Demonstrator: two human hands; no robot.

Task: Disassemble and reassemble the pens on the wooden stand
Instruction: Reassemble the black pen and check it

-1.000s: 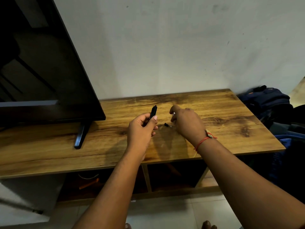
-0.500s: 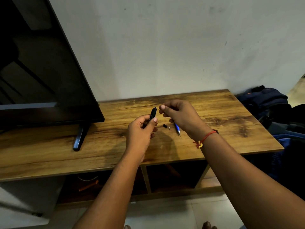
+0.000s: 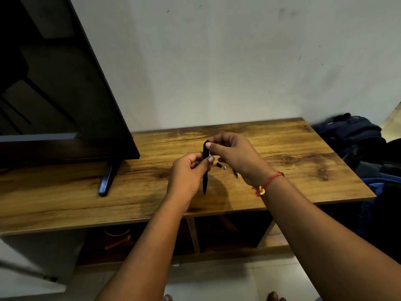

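A: The wooden stand (image 3: 282, 148) carries a television (image 3: 54, 94) at its nine o'clock side, and bags (image 3: 355, 135) slump at three o'clock.

B: And the hands?

A: The left hand (image 3: 186, 177) grips the black pen barrel (image 3: 205, 170) upright over the stand's middle; the right hand (image 3: 236, 155) pinches its top end (a red thread circles that wrist).

B: Smaller bits?

A: A black cap piece (image 3: 218, 164) and silver tip (image 3: 225, 167) lie just beside the barrel, at its three o'clock.

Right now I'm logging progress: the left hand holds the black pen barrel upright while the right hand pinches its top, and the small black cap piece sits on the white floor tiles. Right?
One detail is wrong. The head view shows the small black cap piece lying on the wooden stand, not the floor. The left hand does hold the black pen barrel upright, and the right hand pinches its top.
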